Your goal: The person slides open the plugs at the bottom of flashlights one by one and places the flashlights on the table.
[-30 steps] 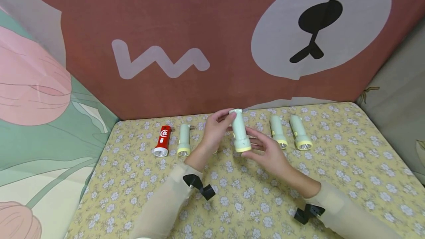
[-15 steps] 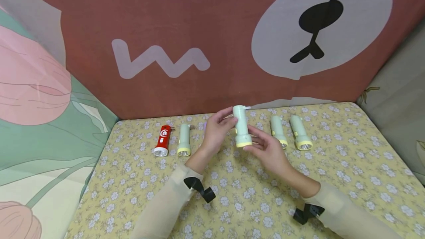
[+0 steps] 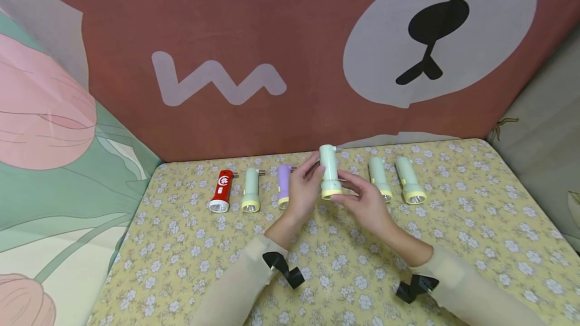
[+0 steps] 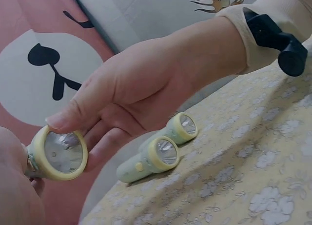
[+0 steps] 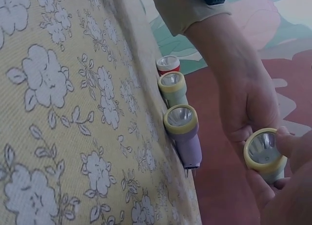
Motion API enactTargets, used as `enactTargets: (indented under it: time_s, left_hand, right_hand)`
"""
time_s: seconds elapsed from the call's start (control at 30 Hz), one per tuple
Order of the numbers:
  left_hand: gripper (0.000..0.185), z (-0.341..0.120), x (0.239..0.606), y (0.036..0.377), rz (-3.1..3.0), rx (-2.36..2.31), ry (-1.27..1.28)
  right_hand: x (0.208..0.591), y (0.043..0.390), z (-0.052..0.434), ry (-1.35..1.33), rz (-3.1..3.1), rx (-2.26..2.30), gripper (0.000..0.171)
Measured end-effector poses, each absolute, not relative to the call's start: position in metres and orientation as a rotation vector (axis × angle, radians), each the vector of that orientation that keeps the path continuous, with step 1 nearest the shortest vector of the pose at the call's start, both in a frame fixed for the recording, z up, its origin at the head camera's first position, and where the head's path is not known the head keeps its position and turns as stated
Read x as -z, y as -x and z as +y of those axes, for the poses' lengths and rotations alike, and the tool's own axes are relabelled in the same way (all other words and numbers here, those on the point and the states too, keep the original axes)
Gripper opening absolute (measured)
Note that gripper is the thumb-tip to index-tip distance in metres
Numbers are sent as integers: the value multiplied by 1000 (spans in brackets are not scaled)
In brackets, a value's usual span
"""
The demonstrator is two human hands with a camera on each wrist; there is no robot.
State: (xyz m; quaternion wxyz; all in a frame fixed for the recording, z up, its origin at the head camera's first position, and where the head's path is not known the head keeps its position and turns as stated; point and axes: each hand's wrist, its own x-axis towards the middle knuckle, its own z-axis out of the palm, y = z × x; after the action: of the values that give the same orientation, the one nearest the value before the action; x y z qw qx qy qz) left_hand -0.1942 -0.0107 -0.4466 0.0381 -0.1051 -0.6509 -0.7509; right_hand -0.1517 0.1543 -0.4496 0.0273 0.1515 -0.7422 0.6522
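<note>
A pale green flashlight (image 3: 331,165) with a yellow rim is held up over the tabletop, lamp end down, in both hands. My left hand (image 3: 303,192) grips its body from the left. From the right, my right hand (image 3: 369,205) holds the lamp end, thumb at the yellow rim. The clear lens (image 4: 63,155) shows unlit in the left wrist view. Just left of my left hand lies a purple flashlight (image 3: 284,182), partly hidden by that hand. Beyond my right hand are two more pale green flashlights, one nearer (image 3: 379,177) and one farther right (image 3: 410,180).
On the left lie a red flashlight (image 3: 222,190) and another pale green flashlight (image 3: 251,187), both with plug prongs showing. A yellow floral cloth (image 3: 344,280) covers the table. A reddish-brown printed backdrop (image 3: 226,130) stands along its back edge.
The held flashlight has turned more upright and shifted slightly right. My left hand has moved right along with it, bringing the purple flashlight into view.
</note>
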Motion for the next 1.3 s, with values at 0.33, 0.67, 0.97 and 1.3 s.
enactTargets:
  time_s: [0.33,0.67,0.97,1.3]
  left_hand:
    - [42,-7,461,193,-1989,2269,226]
    - [42,1,476,191,-2017,2273,-1]
    - [41,3,492,197,-2071,2237,-57]
    - [41,5,500,199,-2130,2218,-101]
  right_hand:
    - [459,160,153,-474,-2371,-2006,59]
    - [472,167,153,-415,-2487,-1929,58]
    - [476,167,148,-391,-2537,-1910,58]
    - [494,176,152,-388,-2580,-1872,58]
